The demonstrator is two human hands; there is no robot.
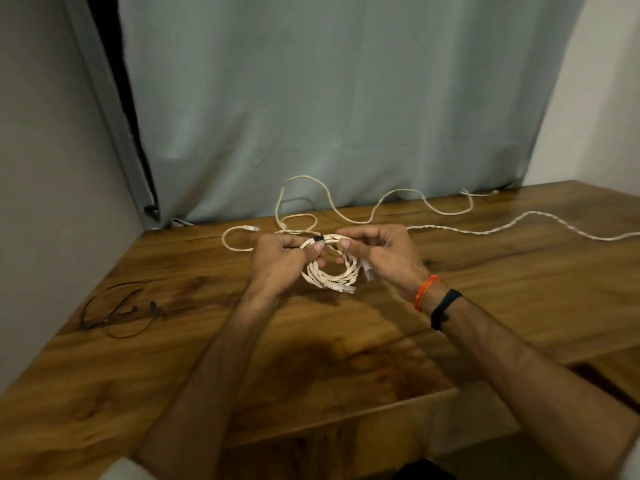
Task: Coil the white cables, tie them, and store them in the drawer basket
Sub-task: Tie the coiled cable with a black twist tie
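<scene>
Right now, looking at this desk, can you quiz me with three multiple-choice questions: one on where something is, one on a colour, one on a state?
1. Where do the thin dark wire loops lie?
A. on the wooden table's left part
B. in the hands
C. on the curtain

2. What colour is the small tie on the coiled white cable?
A. red
B. black
C. green

3. What state is the braided cable at the right in?
A. coiled and tied
B. stretched loose across the wooden table
C. held in the hands

Answers: 1 A, the loops rest far left of both hands. 2 B, a black band sits at the coil's top, between the left hand and right hand. 3 B, it trails uncoiled to the right edge.
</scene>
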